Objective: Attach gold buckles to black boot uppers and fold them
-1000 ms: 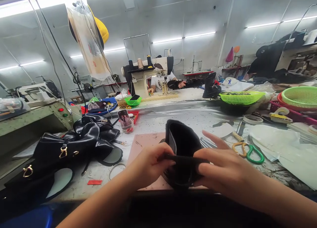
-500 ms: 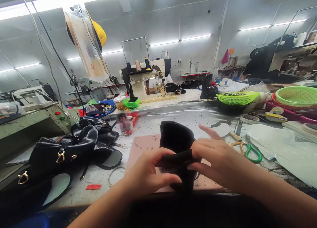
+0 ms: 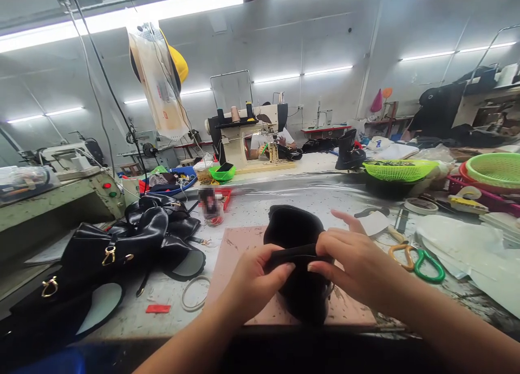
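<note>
A black boot upper [image 3: 303,293] stands over a pink board [image 3: 231,255] in front of me, its opening facing up. Its near top edge is pinched by my left hand [image 3: 258,274], thumb on the near side and fingers behind. On the same edge, farther right, my right hand [image 3: 349,257] grips between thumb and fingers, with one finger raised. The dark inside of the boot upper shows little detail. Beyond my right hand lie scissors [image 3: 428,266] with one green and one tan handle.
Several black boot uppers [image 3: 114,249] with gold buckles lie at the left. A red strip [image 3: 157,309] and a white ring [image 3: 195,293] rest near them. A sewing machine [image 3: 247,136] stands behind, with a person partly hidden by it. Green baskets [image 3: 400,170] and white sheets [image 3: 450,238] occupy the right.
My left thumb has moved up onto the near edge of the boot upper. The lower part of the boot upper now shows more fully below my hands. The view has shifted slightly.
</note>
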{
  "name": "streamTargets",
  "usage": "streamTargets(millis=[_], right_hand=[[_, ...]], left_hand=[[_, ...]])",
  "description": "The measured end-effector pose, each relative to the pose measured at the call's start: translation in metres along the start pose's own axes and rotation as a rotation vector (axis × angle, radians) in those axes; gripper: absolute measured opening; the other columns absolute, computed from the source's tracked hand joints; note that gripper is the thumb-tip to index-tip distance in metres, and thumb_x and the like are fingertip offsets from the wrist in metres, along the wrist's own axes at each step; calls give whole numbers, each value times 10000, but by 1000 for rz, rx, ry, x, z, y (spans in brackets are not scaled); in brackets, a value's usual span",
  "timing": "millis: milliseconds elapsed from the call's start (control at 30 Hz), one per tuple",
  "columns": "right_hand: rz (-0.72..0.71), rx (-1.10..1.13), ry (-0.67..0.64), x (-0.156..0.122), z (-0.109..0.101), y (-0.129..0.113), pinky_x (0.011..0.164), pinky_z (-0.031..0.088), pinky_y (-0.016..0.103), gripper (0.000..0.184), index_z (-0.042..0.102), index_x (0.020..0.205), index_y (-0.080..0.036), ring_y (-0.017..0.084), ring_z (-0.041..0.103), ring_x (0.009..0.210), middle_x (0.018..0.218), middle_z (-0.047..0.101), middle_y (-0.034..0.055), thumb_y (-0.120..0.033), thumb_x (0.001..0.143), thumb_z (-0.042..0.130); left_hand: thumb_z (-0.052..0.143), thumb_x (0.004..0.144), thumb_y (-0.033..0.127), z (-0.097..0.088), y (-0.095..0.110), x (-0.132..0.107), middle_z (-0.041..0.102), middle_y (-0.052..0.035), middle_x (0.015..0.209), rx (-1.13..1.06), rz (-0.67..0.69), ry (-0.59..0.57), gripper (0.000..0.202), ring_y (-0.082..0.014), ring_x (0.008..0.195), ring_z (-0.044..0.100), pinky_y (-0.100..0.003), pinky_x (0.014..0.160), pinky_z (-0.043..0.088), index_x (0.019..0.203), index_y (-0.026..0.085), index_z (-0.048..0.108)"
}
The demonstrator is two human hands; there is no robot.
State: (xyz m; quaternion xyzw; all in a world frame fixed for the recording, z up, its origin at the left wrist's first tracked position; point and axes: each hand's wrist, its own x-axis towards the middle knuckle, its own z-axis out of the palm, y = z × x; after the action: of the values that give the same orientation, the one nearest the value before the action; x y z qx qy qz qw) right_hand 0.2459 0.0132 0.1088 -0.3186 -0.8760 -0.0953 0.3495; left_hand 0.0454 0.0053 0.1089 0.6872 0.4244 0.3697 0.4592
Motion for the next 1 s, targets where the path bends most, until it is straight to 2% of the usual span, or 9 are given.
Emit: streamTargets(millis=[233,367,500,633,700,767,867,933,1000], right_hand=[[1,-1,18,-2,3,-2,1003,218,465,312,389,677,-199,87,408,470,560,418,-83,-369,938,362],[4,51,-3,-2,2,-2,1006,205,466,297,381,679,-203,88,424,491,573,427,-83,-358,933,383],[19,149,-78,-1,-3,2,1000,191,472,198,407,737,-202,100,490,577,635,477,-69,-301,896,469],[39,228,-128,1,-7,8,963,215,461,134,440,757,-201,113,532,654,714,550,-39,-231,876,493],[27,235,-122,4,-8,9,958,219,459,141,447,741,-199,109,527,639,706,558,-39,-221,865,509],[7,220,-108,7,-8,9,952,232,455,153,448,719,-195,102,507,599,669,542,-48,-207,858,510],[-27,197,-99,13,-7,6,940,257,452,165,452,699,-193,99,483,567,631,519,-55,-197,857,499],[-44,201,-109,16,-9,4,952,253,456,163,451,704,-195,104,491,579,638,519,-53,-206,859,501],[-44,217,-151,17,-11,3,995,204,473,152,446,723,-198,110,521,630,696,539,-40,-213,861,509]], left_hand=[[570,731,300,0,-4,-1,462,36,587,-10,3,11,164,-94,566,397,-207,530,314,746,137,587],[598,704,313,5,-4,-3,459,34,545,-57,25,100,182,-99,552,404,-216,536,323,653,141,564],[632,682,314,11,-11,-5,492,23,557,-204,17,172,175,-109,573,434,-228,571,360,673,141,614],[647,695,354,1,-18,-5,574,-25,703,-324,11,65,214,-144,671,503,-265,644,407,768,154,676],[632,713,339,-9,-11,-5,587,-61,895,-201,83,21,188,-175,800,525,-288,712,424,778,173,690],[629,722,303,-18,4,-6,557,-74,992,104,200,17,142,-192,887,511,-298,769,417,768,183,690],[638,749,271,-26,27,-5,576,-45,781,580,364,-43,103,-167,766,514,-271,704,395,719,177,668],[619,780,261,-28,34,-5,560,-21,638,697,431,-96,166,-143,657,498,-249,622,368,647,164,643],[584,807,248,-29,35,-4,546,-11,576,681,452,-131,223,-126,601,484,-234,578,353,609,157,632]])
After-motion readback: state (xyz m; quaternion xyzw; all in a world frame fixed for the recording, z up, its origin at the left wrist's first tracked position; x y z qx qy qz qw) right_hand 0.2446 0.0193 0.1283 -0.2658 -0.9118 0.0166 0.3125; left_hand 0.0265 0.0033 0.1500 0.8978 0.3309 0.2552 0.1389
